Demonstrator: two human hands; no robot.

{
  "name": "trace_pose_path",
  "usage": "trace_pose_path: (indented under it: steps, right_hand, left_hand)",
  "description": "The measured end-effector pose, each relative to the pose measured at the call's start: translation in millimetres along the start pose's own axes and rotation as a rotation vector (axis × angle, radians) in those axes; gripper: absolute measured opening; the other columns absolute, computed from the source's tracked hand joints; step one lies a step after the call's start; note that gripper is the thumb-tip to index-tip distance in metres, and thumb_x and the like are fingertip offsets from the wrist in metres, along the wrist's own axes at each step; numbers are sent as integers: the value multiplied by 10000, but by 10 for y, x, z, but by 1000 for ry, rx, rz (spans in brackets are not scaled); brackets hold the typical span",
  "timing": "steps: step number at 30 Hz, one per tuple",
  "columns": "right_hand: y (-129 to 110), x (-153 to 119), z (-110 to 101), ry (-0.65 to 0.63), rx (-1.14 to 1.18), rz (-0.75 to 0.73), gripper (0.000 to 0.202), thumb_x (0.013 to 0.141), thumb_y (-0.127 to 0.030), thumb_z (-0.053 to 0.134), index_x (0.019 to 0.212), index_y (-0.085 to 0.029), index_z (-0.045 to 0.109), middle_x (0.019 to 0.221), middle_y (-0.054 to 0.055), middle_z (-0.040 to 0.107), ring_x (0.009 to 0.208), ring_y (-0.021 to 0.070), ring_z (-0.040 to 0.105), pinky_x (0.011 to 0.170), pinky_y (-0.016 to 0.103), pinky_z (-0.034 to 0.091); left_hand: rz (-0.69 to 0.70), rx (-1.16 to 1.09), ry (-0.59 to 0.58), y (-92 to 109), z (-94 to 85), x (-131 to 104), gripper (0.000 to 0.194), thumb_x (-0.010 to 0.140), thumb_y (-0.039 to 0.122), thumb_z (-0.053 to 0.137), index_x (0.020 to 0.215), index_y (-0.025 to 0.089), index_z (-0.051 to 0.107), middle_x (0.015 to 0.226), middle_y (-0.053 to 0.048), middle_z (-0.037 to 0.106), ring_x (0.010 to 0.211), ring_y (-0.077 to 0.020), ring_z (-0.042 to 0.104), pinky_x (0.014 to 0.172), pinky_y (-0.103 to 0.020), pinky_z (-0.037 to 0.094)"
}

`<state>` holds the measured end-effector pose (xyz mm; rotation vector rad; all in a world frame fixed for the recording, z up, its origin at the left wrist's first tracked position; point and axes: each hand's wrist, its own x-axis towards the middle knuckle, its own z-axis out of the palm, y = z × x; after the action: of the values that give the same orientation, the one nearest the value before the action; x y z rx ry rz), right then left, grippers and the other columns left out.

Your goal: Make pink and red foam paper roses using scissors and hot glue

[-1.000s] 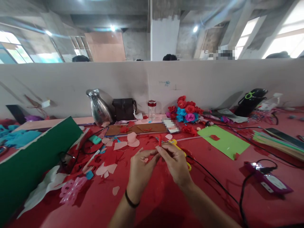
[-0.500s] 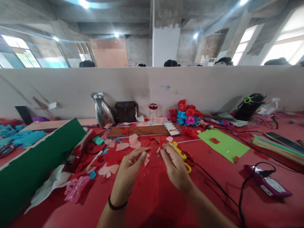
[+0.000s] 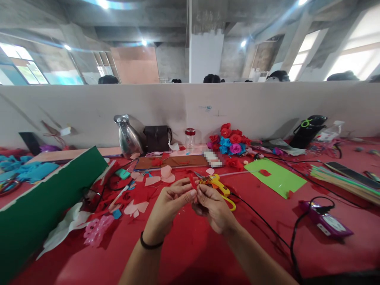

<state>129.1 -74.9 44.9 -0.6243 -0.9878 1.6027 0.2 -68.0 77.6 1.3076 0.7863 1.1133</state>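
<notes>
A small red strip (image 3: 192, 183), perhaps paper, stands tilted between my fingertips above the red table. My left hand (image 3: 170, 206), with a dark band on its wrist, pinches its left side between thumb and fingers. My right hand (image 3: 215, 208) is closed at its lower end, fingertips touching those of the left. Just beyond the right hand lie a yellow glue gun (image 3: 221, 185) with a black cord and scissors (image 3: 230, 202) with yellow handles. Pink paper petals (image 3: 166, 173) and red scraps are scattered to the left of the hands.
A green board (image 3: 59, 198) stands at the left. Along the partition are a steel flask (image 3: 128, 136), a dark bag (image 3: 156, 138), a glass jar (image 3: 190, 139) and paper flowers (image 3: 234, 140). Green paper (image 3: 274, 178) and a purple power strip (image 3: 326, 221) lie right.
My left hand has moved right and closed on the red strip, which was held by my right hand alone. The strip now leans left, and my hands have come together.
</notes>
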Motion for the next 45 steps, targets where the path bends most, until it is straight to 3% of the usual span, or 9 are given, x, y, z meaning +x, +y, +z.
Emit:
trace_pose_path:
  steps: [8, 12, 19, 28, 31, 35, 38, 41, 45]
  right_hand:
    - [68, 54, -114, 57, 38, 55, 365, 623, -473, 752, 637, -148, 586, 494, -46, 512, 374, 39, 383, 382, 188, 202]
    - [100, 40, -86, 51, 0, -17, 354, 674, -496, 703, 701, -157, 605, 572, -26, 558, 491, 76, 497, 458, 196, 338]
    - [235, -95, -57, 253, -196, -270, 202, 696, -344, 707, 749, -190, 587, 632, -42, 554, 551, 86, 503, 538, 213, 421]
    - [357, -132, -99, 283, -270, -270, 169, 746, -336, 653, 746, -172, 613, 584, -29, 558, 523, 98, 512, 517, 226, 429]
    - [341, -116, -105, 303, -237, -285, 184, 751, -349, 650, 734, -168, 621, 564, -29, 551, 508, 95, 499, 505, 225, 419]
    - [272, -111, -75, 320, -193, -304, 175, 742, -343, 666, 731, -170, 650, 542, -27, 549, 492, 90, 478, 490, 221, 403]
    - [235, -117, -61, 297, -151, -285, 169, 733, -335, 678, 710, -168, 664, 551, -20, 560, 490, 88, 474, 481, 217, 393]
    - [230, -122, -67, 282, -51, -255, 177, 702, -339, 707, 693, -168, 661, 526, -24, 555, 469, 85, 469, 453, 208, 377]
    - [258, -126, -83, 250, 26, -170, 193, 671, -335, 737, 697, -161, 656, 516, -28, 560, 450, 75, 480, 435, 190, 371]
  left_hand:
    - [-73, -102, 64, -99, 46, 85, 103, 584, 244, 760, 631, 156, 734, 783, -60, 686, 631, -129, 575, 635, -255, 468]
    - [-73, -178, 114, -79, 66, 127, 141, 572, 262, 756, 557, 140, 687, 531, -10, 604, 459, -105, 512, 462, -238, 420]
    - [-109, -270, 333, 5, 163, 157, 219, 409, 168, 804, 439, 139, 588, 478, 21, 579, 486, -68, 506, 492, -184, 395]
    - [-154, -306, 383, -101, 213, 218, 296, 354, 155, 835, 477, 137, 567, 492, 38, 566, 494, -70, 507, 500, -189, 387]
    - [-142, -303, 339, -104, 183, 246, 304, 361, 177, 849, 541, 140, 606, 554, 16, 615, 572, -99, 562, 564, -200, 421]
    - [-197, -292, 74, -57, 87, 212, 382, 470, 264, 839, 808, 145, 706, 871, -89, 709, 823, -197, 637, 688, -255, 467]
    - [-252, -333, -51, -43, 17, 183, 330, 563, 321, 800, 830, 145, 719, 990, -126, 700, 932, -238, 634, 730, -275, 480]
    - [-272, -378, -52, -67, 1, 196, 245, 583, 292, 788, 758, 134, 720, 946, -126, 714, 912, -237, 650, 738, -273, 487]
    - [-295, -391, 45, -112, 42, 244, 170, 539, 205, 805, 630, 125, 687, 732, -76, 722, 737, -170, 670, 645, -217, 489]
